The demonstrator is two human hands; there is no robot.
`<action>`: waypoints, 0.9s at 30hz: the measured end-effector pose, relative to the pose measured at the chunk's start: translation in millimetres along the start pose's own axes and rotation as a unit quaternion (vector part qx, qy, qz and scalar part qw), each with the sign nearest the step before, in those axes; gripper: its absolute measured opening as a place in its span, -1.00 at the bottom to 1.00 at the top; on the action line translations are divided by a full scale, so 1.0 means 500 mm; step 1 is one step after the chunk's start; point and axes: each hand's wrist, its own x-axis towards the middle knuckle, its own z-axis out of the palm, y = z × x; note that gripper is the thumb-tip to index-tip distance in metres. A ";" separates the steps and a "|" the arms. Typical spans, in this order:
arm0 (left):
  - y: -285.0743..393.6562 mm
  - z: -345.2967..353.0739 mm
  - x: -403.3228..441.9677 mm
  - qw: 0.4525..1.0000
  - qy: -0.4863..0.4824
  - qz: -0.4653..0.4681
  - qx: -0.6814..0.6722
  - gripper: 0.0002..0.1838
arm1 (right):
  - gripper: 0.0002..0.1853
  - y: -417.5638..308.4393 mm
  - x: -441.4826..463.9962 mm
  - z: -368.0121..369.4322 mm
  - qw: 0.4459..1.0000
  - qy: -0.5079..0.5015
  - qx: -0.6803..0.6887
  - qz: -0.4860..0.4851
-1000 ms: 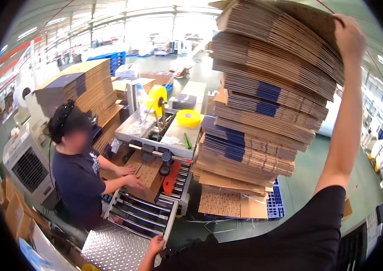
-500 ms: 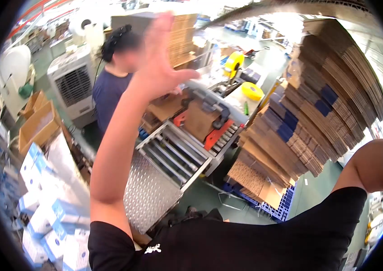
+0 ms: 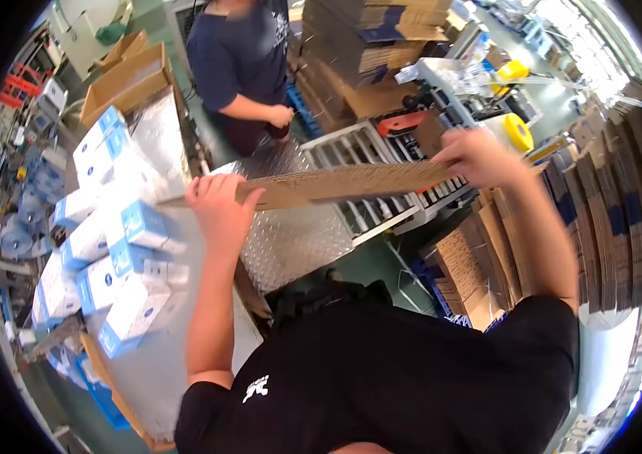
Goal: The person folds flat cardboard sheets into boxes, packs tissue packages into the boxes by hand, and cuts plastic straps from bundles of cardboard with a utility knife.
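Observation:
A flattened cardboard box (image 3: 343, 181) spans the space between my two hands, seen nearly edge-on. My left hand (image 3: 222, 200) grips its left end, with the thumb along the near face. At the other end, the fingers of my right hand (image 3: 480, 157) are closed on the cardboard's upper edge. Below it lie a diamond-patterned metal plate (image 3: 298, 246) and a roller conveyor (image 3: 362, 216), partly covered by the cardboard.
Several white-and-blue boxes (image 3: 139, 299) are piled on a table (image 3: 184, 378) at left. A co-worker (image 3: 237, 68) stands across the conveyor. Stacked flattened cartons (image 3: 616, 204) rise at right, with a blue pallet (image 3: 457, 310) below. Yellow tape rolls (image 3: 517, 132) sit beyond the conveyor.
My left hand was raised open in front of the view; it has come down onto the cardboard. My right hand has come into view holding the other end. The view has turned and tilted down.

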 end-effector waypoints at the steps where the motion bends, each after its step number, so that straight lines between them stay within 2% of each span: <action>1: -0.044 0.056 -0.028 0.999 0.023 0.000 0.040 -0.65 | -0.70 0.031 0.028 0.120 0.996 -0.072 -0.039 0.017; 2: -0.094 0.117 -0.061 0.999 -0.020 -0.021 0.031 -0.61 | -0.70 0.045 0.043 0.236 0.994 -0.096 0.033 0.031; 3: -0.156 0.189 -0.103 0.998 -0.035 -0.047 0.036 -0.62 | -0.64 0.081 0.061 0.366 0.994 -0.099 0.030 -0.025; 5: -0.151 0.204 -0.126 0.998 0.028 -0.021 0.055 -0.60 | -0.55 0.071 0.100 0.464 0.966 -0.242 0.084 0.038; 6: -0.144 0.209 -0.131 0.998 0.025 -0.024 0.059 -0.60 | -0.55 0.087 0.110 0.471 0.965 -0.245 0.087 0.033; 8: -0.121 0.216 -0.145 0.957 0.175 -0.227 -0.047 -0.18 | -0.43 0.101 0.116 0.469 0.937 -0.150 0.312 0.047; 9: -0.119 0.222 -0.160 0.958 0.167 -0.227 -0.045 -0.18 | -0.27 0.112 0.124 0.467 0.868 -0.196 0.444 0.104; 11: -0.130 0.236 -0.185 0.924 0.207 -0.308 -0.094 0.18 | -0.25 0.137 0.148 0.464 0.859 -0.240 0.444 0.086; 13: -0.146 0.225 -0.200 0.850 0.226 -0.407 -0.246 0.15 | -0.29 0.143 0.156 0.458 0.869 -0.235 0.422 0.106; 14: -0.138 0.182 -0.170 0.767 0.212 -0.453 -0.402 0.12 | -0.32 0.144 0.156 0.455 0.867 -0.249 0.413 0.125; 15: -0.196 0.171 -0.179 0.735 0.132 -0.470 -0.471 0.12 | -0.42 0.143 0.143 0.466 0.908 -0.176 0.368 0.093; 17: -0.200 0.167 -0.164 0.801 0.083 -0.423 -0.416 0.11 | -0.52 0.129 0.120 0.466 0.939 -0.126 0.312 0.076; 18: -0.181 0.160 -0.162 0.800 0.078 -0.426 -0.415 0.11 | -0.52 0.132 0.104 0.457 0.937 -0.129 0.315 0.081; 20: -0.107 0.111 -0.126 0.892 -0.087 -0.365 -0.254 0.13 | -0.61 0.139 0.068 0.435 0.957 -0.077 0.271 0.062; 21: -0.088 0.097 -0.125 0.890 -0.095 -0.366 -0.254 0.13 | -0.61 0.140 0.046 0.425 0.956 -0.080 0.275 0.068; 24: -0.051 0.068 -0.130 0.910 -0.261 -0.228 -0.228 0.12 | -0.70 0.147 0.003 0.430 0.983 -0.036 0.072 0.167; 25: -0.026 0.060 -0.127 0.909 -0.265 -0.228 -0.227 0.12 | -0.70 0.154 -0.004 0.431 0.982 -0.038 0.075 0.170; 27: 0.055 0.051 -0.106 0.877 -0.421 -0.129 -0.192 0.08 | -0.67 0.166 -0.008 0.408 0.959 0.071 0.077 0.262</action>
